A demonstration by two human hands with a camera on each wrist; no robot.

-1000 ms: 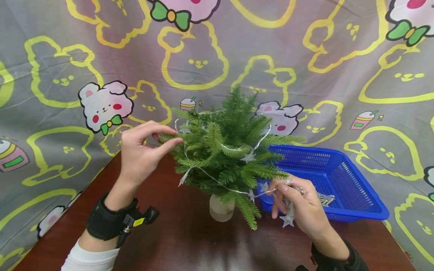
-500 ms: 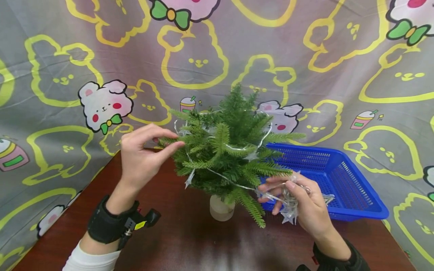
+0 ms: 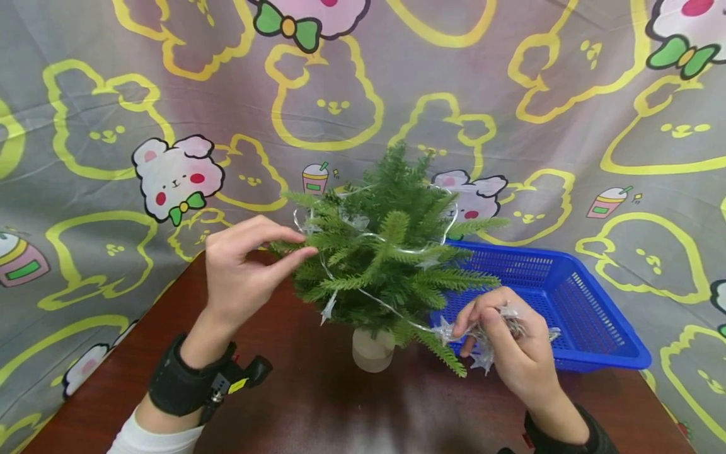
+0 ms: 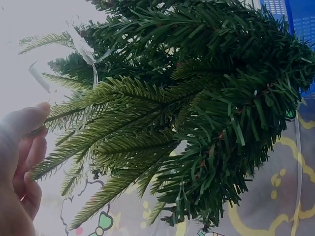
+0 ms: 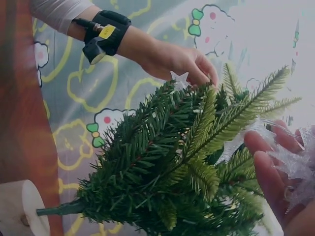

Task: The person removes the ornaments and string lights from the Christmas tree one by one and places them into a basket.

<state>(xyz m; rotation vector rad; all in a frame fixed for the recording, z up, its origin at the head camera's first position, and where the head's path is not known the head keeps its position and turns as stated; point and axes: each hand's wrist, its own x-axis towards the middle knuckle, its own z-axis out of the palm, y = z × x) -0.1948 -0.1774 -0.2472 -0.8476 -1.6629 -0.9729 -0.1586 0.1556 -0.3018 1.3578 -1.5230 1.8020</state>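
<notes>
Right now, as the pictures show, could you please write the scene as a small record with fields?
left hand: pinches a branch tip
right hand: holds a bunch of the star garland
star garland: clear, draped over branches, running to the right hand
tree: green, upright on a pale base
basket: blue, right of the tree in the head view
table: reddish-brown

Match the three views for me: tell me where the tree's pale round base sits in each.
Head: base in the lower middle.
Left wrist: not in it.
Right wrist: base in the bottom left corner, cut off by the edge.
Shared landmark: the green tree, in all three.
</notes>
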